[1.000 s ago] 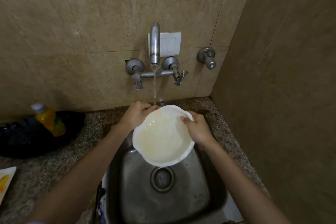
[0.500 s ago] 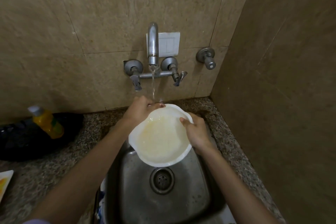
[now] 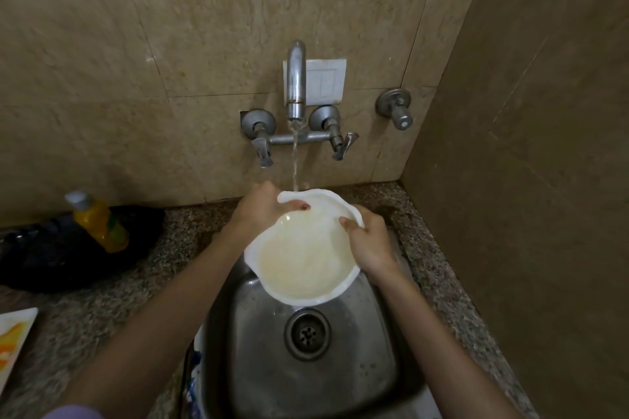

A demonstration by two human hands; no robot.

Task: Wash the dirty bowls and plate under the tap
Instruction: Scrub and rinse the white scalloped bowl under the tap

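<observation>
A white bowl (image 3: pixel 303 258) with cloudy yellowish water in it is held over the steel sink (image 3: pixel 360 367). My left hand (image 3: pixel 262 206) grips its far left rim, with the thumb inside. On the right rim, my right hand (image 3: pixel 369 241) holds it, thumb inside as well. The tap (image 3: pixel 295 82) on the wall runs, and its stream lands at the bowl's far rim. A white plate (image 3: pixel 15 337) with orange smears shows at the left edge on the counter.
A yellow bottle (image 3: pixel 98 221) stands on a dark object (image 3: pixel 61 258) on the granite counter (image 3: pixel 102 303) at left. A side wall closes in on the right. The sink drain (image 3: pixel 307 333) lies below the bowl. A second valve (image 3: pixel 396 109) sticks out of the back wall.
The bowl has shifted slightly left and further under the stream. My left thumb has slid inside the far rim. The bowl holds more water.
</observation>
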